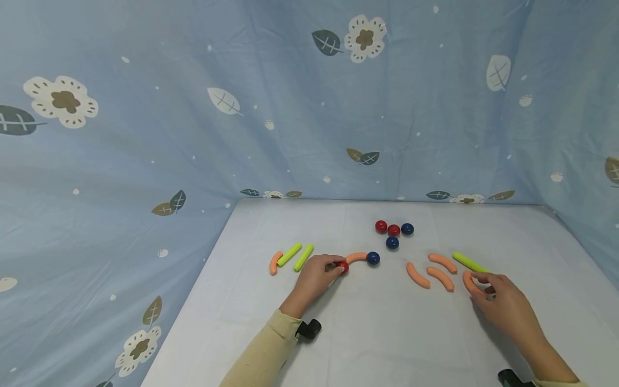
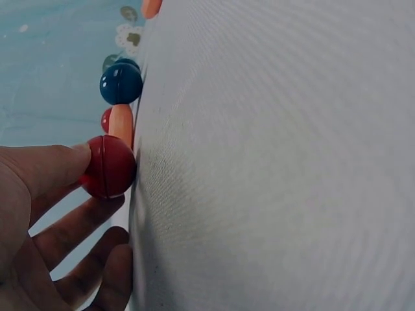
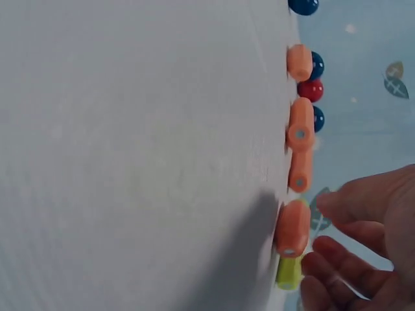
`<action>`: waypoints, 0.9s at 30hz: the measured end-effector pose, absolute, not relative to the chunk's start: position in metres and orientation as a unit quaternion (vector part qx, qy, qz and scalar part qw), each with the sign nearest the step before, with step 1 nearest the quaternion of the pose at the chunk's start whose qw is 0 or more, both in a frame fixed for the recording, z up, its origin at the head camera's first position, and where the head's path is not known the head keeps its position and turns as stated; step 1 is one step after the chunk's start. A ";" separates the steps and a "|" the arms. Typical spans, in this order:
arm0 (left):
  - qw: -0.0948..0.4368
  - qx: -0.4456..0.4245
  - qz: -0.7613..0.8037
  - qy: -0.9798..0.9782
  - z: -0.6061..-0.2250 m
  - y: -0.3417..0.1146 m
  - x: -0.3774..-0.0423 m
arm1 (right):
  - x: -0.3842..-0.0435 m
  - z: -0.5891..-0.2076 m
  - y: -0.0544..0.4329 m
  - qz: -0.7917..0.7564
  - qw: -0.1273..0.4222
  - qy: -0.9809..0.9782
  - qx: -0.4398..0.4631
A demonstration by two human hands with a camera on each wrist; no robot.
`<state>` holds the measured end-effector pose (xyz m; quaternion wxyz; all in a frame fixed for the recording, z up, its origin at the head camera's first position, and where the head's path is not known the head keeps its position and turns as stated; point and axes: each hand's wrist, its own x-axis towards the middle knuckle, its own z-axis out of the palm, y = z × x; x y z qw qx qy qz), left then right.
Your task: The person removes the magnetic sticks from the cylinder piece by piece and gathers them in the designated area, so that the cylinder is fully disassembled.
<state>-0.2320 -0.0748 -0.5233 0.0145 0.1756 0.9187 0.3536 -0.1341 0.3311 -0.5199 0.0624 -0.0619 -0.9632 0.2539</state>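
Note:
My left hand (image 1: 314,278) pinches a glossy red ball (image 2: 111,167) between thumb and fingers, low over the white cloth. The ball sits at one end of a curved orange magnetic stick (image 1: 357,257), and a dark blue ball (image 1: 373,258) is at its other end. On the right side my right hand (image 1: 506,307) is beside another curved orange stick (image 3: 294,227), its thumb and fingers spread near it. In the right wrist view a gap shows between the thumb and that stick. A straight green stick (image 1: 470,262) lies just beyond this hand.
Several curved orange sticks (image 1: 440,279) lie left of the right hand. Two red balls (image 1: 381,226) and two blue balls (image 1: 392,243) cluster farther back. Two green sticks (image 1: 303,257) and an orange stick (image 1: 274,263) lie at the left. A blue patterned curtain (image 1: 309,107) hangs behind the table.

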 end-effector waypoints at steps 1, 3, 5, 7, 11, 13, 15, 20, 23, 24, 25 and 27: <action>0.015 0.175 0.355 0.918 -0.523 -0.075 -0.232 | -0.133 -0.520 0.328 0.256 0.076 -0.962 -0.062; 0.016 0.171 0.355 0.919 -0.524 -0.074 -0.232 | -0.132 -0.520 0.322 0.257 0.109 -0.959 -0.050; 0.018 0.167 0.355 0.920 -0.523 -0.074 -0.232 | -0.133 -0.519 0.315 0.261 0.126 -0.956 -0.034; 0.020 0.164 0.355 0.920 -0.523 -0.074 -0.232 | -0.135 -0.517 0.307 0.272 0.129 -0.953 -0.017; 0.024 0.165 0.361 0.917 -0.521 -0.075 -0.231 | -0.142 -0.514 0.289 0.288 0.112 -0.951 0.010; 0.026 0.166 0.363 0.917 -0.520 -0.076 -0.230 | -0.145 -0.512 0.279 0.292 0.107 -0.950 0.025; 0.030 0.164 0.363 0.917 -0.520 -0.077 -0.229 | -0.149 -0.511 0.268 0.294 0.103 -0.949 0.042; 0.043 0.152 0.362 0.918 -0.519 -0.081 -0.225 | -0.159 -0.511 0.243 0.295 0.082 -0.950 0.067; 0.047 0.151 0.366 0.917 -0.518 -0.083 -0.221 | -0.164 -0.511 0.230 0.296 0.064 -0.950 0.069; 0.047 0.151 0.367 0.916 -0.518 -0.084 -0.220 | -0.165 -0.511 0.227 0.298 0.058 -0.950 0.069; 0.047 0.152 0.367 0.916 -0.518 -0.085 -0.219 | -0.166 -0.511 0.223 0.298 0.054 -0.950 0.070; 0.046 0.154 0.368 0.916 -0.518 -0.086 -0.217 | -0.169 -0.511 0.217 0.297 0.048 -0.951 0.072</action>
